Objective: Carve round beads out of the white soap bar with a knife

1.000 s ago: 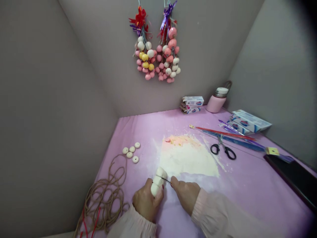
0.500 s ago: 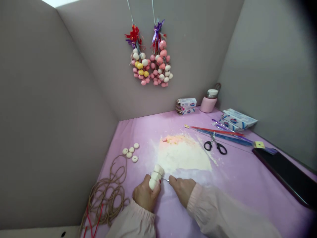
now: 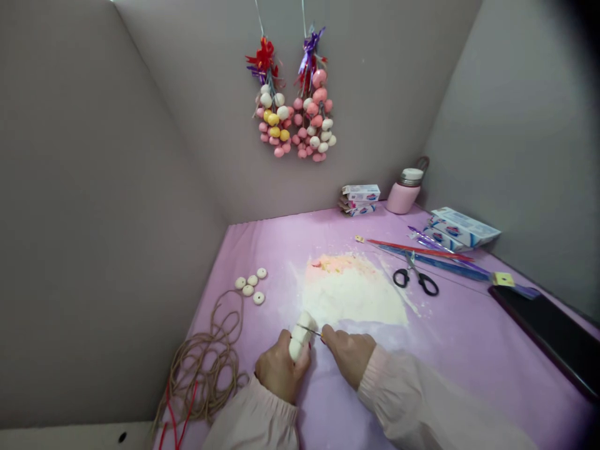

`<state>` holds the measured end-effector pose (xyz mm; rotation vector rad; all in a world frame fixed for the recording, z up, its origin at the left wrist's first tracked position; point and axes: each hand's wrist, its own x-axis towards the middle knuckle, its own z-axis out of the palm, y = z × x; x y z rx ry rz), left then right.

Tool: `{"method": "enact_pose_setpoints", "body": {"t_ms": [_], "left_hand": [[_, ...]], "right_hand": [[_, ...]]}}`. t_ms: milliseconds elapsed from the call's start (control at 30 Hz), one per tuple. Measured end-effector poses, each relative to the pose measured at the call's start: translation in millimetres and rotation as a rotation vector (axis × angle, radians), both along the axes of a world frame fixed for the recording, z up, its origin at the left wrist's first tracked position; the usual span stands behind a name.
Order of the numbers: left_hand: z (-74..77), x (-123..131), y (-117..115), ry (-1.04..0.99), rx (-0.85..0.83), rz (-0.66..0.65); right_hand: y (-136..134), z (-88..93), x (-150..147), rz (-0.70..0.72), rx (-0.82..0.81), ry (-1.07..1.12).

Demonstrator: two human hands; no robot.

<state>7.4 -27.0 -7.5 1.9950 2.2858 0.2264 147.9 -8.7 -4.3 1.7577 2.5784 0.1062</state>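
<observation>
My left hand [image 3: 280, 370] is wrapped around a white grooved roll [image 3: 300, 334], tilted over the purple cloth, with its far end sticking out. In my right hand [image 3: 350, 356] is a thin metal blade [image 3: 313, 332], whose handle is hidden by the fingers. The blade lies across the roll near its far end and touches it at a groove. Just beyond the hands spreads a layer of white powder [image 3: 351, 297], pinkish at its far side. Several small white discs [image 3: 248, 290], at least some with a centre hole, lie to the left.
Brown cord [image 3: 201, 375] lies tangled at left with red string [image 3: 171, 412]. On the right are scissors [image 3: 416, 275], ribbons [image 3: 435, 261], a black phone-like slab [image 3: 544, 337] and small boxes [image 3: 466, 226]. A pink jar [image 3: 403, 197] stands behind; bead bunches [image 3: 314, 119] hang on the wall.
The blade has moved from beside the roll up onto its far groove. My right hand has come slightly nearer the roll's far end. The whole view has shifted a little.
</observation>
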Motion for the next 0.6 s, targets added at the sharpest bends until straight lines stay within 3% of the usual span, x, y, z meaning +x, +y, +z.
{"method": "enact_pose_setpoints", "body": {"t_ms": [233,600], "left_hand": [[-0.6,-1.4,1.0,-0.032,-0.024,0.004],[0.6,-1.8,1.7,-0.036,-0.091,0.026]], "right_hand": [[0.9,-8.8,-0.9,0.006,-0.075,-0.012],[0.5,-4.5,2.4,0.016,-0.14,0.052]]}}
